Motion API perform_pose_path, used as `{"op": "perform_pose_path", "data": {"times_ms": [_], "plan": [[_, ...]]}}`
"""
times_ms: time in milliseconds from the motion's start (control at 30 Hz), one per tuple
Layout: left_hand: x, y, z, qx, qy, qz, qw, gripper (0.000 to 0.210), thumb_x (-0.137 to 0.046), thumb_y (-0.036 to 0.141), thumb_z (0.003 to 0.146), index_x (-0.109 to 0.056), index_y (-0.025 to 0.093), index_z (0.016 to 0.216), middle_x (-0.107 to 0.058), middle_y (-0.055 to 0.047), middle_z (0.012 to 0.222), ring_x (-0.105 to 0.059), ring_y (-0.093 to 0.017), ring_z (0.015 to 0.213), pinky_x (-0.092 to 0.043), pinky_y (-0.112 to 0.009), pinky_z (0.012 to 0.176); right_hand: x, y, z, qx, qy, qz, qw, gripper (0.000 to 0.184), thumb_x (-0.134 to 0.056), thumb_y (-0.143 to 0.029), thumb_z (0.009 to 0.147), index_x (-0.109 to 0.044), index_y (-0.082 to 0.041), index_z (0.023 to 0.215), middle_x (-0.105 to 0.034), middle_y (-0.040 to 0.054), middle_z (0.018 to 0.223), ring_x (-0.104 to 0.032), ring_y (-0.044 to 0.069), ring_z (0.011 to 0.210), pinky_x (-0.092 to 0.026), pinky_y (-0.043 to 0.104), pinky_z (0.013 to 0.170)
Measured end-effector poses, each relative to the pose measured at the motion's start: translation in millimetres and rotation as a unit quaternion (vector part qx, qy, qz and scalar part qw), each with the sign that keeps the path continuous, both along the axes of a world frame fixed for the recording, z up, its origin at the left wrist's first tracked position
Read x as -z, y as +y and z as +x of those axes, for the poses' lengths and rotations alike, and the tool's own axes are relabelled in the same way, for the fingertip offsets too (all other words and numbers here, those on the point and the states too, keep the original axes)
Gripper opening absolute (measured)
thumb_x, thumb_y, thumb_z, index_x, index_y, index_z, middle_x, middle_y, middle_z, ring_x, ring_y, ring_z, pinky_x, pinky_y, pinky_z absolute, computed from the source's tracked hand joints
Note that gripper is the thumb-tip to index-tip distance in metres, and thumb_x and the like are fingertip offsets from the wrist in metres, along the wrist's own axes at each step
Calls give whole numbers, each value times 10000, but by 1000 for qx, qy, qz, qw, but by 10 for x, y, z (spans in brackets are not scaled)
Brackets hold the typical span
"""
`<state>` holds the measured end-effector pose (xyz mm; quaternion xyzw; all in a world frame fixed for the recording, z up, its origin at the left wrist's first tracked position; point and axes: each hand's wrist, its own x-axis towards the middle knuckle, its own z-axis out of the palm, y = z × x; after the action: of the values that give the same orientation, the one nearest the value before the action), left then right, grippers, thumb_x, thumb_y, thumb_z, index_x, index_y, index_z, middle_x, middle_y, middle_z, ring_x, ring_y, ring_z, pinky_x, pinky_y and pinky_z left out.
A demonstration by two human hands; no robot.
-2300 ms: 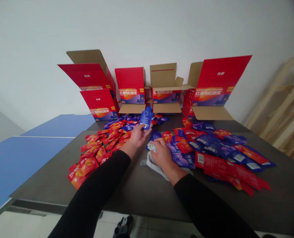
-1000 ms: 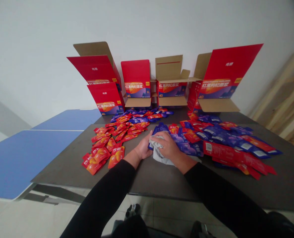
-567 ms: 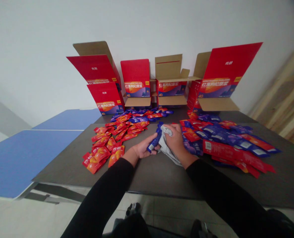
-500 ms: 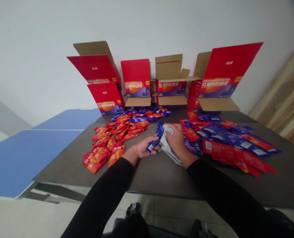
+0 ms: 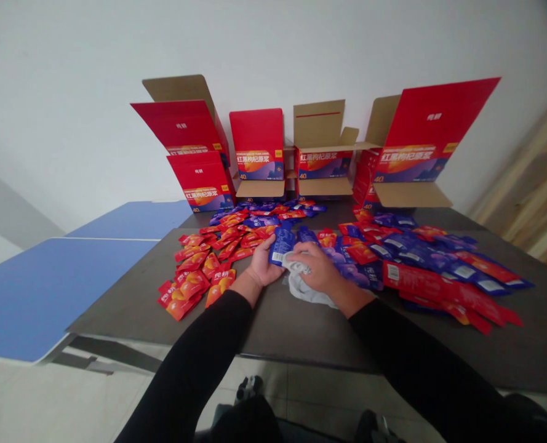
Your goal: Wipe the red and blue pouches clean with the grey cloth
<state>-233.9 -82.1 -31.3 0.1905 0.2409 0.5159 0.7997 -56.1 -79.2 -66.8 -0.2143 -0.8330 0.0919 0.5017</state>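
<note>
My left hand [image 5: 264,263] is closed on a blue pouch [image 5: 282,241], whose back with printed text and a barcode faces me. In my right hand [image 5: 317,267] is a bunched pale grey cloth [image 5: 310,292], pressed against the lower right edge of that pouch; its loose end hangs down to the table. Left of my left hand lie several red-orange pouches [image 5: 192,283]. Beyond and to the right of my right hand, blue and red pouches [image 5: 407,246] lie in an overlapping heap.
Red cartons with raised flaps stand along the back of the dark table [image 5: 301,332]: a left stack [image 5: 202,178], two middle ones [image 5: 259,163] and a right one [image 5: 407,163]. A blue table [image 5: 28,295] adjoins on the left. Wooden slats lean at the far right.
The blue pouch has turned from edge-on to its broad back facing me. My right hand with the cloth has moved down to its lower edge. The view has shifted slightly.
</note>
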Motion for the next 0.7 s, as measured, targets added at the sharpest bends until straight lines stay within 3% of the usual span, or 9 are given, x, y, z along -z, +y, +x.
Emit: {"op": "perform_pose_path", "data": {"times_ms": [67,133,333,567,700], "plan": [[3,-15,14,12,7,-7,1000,387,-477,288,987,-656,68,1250,-754,-141,1034,-726,-265,956,-533,-405,943,13,-14,-20,-36,-48,26,998,446,-588,-58,735,-750,-299,1073,-656,49,1075,-625,247,1029,-538,467,973],[13,-36,24,24,13,-8,1000,357,-484,253,984,-666,71,1231,-757,-135,1015,-731,-259,940,-531,-399,948,23,-8,-24,-30,-70,31,997,470,-592,-48,724,-751,-298,1089,-667,53,1092,-621,256,1034,-534,473,969],[59,-67,19,79,47,2,996,318,-518,254,980,-684,54,1163,-756,-140,925,-741,-253,865,-548,-383,903,48,61,19,80,-13,-11,997,555,-540,-17,690,-737,-267,1144,-636,68,1133,-606,257,1072,-543,448,974],[128,-42,-53,128,75,8,989,387,-554,217,953,-605,120,1325,-753,-134,1011,-746,-251,871,-576,-408,852,37,138,66,180,61,-65,980,461,-546,-82,726,-750,-259,1101,-605,75,1105,-608,264,1074,-540,454,1011],[132,-26,-119,172,104,10,979,460,-542,278,961,-535,148,1402,-741,-160,1050,-746,-291,877,-597,-428,731,24,193,95,225,94,-101,964,402,-551,-117,751,-755,-228,1080,-598,90,1100,-611,264,1056,-535,452,1014]]}}
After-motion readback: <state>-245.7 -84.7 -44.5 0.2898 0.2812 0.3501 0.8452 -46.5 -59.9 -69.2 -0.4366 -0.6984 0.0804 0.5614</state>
